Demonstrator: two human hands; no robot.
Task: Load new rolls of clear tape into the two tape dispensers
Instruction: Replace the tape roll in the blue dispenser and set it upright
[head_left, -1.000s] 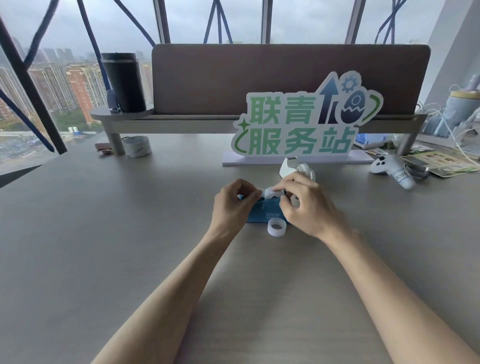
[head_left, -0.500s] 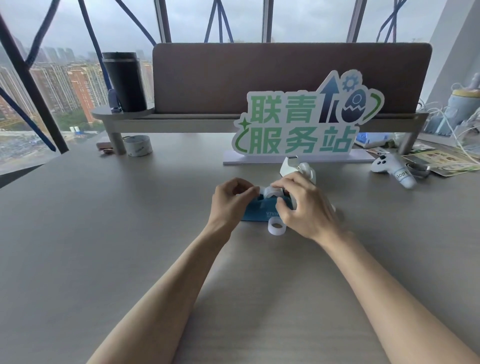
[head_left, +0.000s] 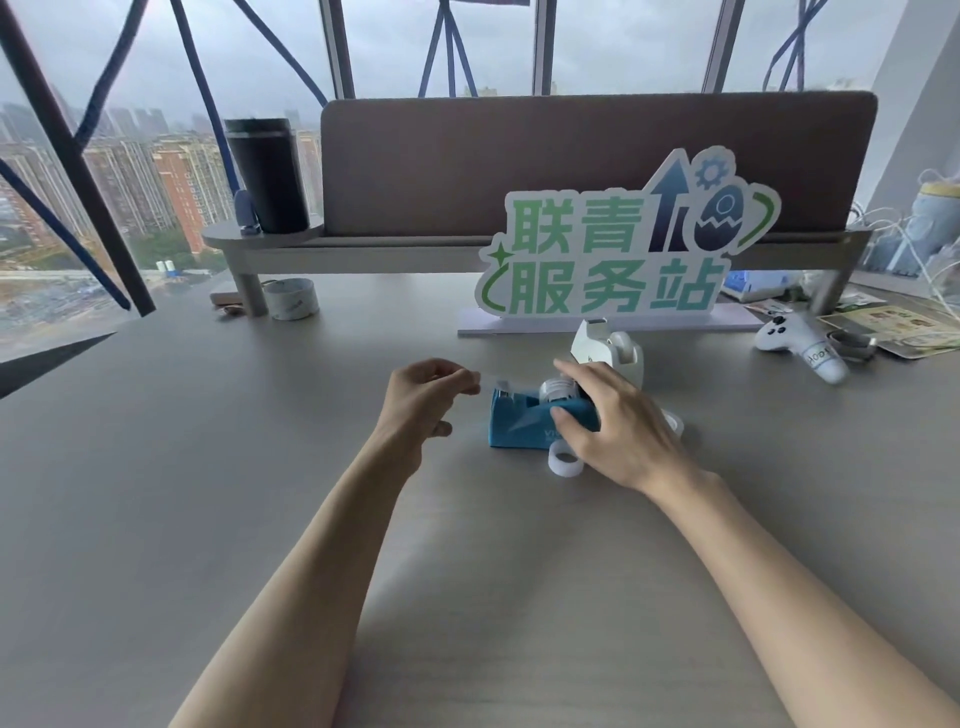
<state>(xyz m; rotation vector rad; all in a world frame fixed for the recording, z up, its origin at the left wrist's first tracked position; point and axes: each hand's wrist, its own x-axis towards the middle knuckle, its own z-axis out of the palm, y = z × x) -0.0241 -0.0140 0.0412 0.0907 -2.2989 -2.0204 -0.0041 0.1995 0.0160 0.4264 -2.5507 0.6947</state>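
Note:
A blue tape dispenser (head_left: 519, 427) stands on the desk in the middle of the head view, with a clear tape roll (head_left: 558, 388) seated in it. My right hand (head_left: 610, 421) grips the dispenser's right end, thumb on its front. My left hand (head_left: 428, 397) pinches the free end of the tape (head_left: 491, 379), stretched from the roll over the cutter. A white tape dispenser (head_left: 608, 349) stands just behind. A small white ring-shaped core (head_left: 565, 461) lies in front of the blue dispenser. Another clear roll (head_left: 674, 422) peeks out right of my right hand.
A green and white standing sign (head_left: 623, 249) is behind the dispensers. A wide tape roll (head_left: 292, 298) sits by the riser shelf (head_left: 363, 244) leg at back left, a black tumbler (head_left: 267, 174) on the shelf. A white game controller (head_left: 800, 345) and papers lie at right.
My left hand has moved left, away from the roll, drawing a strip of tape out over the cutter. My right hand has dropped from the roll onto the blue dispenser's body.

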